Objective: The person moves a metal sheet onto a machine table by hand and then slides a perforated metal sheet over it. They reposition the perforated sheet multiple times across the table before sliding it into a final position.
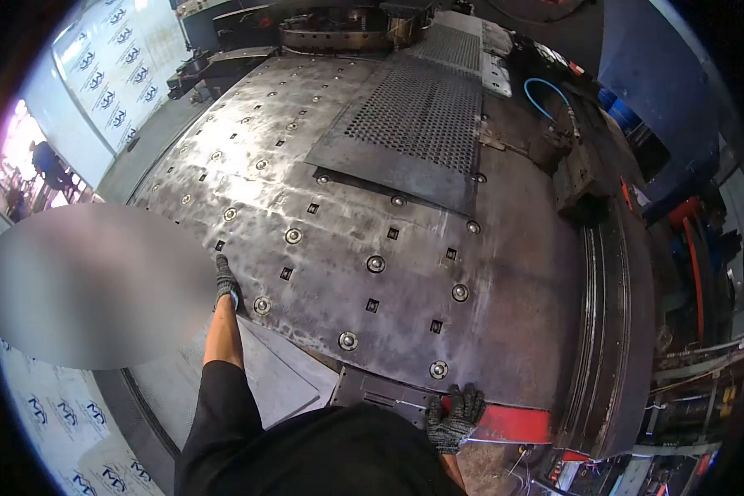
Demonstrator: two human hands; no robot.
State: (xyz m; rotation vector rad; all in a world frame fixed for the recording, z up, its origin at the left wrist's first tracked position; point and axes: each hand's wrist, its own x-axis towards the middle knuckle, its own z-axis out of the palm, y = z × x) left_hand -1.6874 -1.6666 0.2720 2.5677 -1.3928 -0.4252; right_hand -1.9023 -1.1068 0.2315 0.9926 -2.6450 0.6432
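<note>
My left hand, in a dark grey knit glove, rests at the left edge of a large metal machine table. Its fingers point forward and look stretched out, though seen side-on, and nothing shows in its grip. My right hand, gloved alike, lies with fingers spread at the table's front edge, beside a red panel. Farther up the table lies a metal sheet with many punched holes in its middle and a plain near border. Both hands are apart from the sheet.
Round ball-like supports and small square openings dot the tabletop. A round turret-like part stands at the far end. Along the right run a long rail and a blue hose. A blurred patch covers the left side.
</note>
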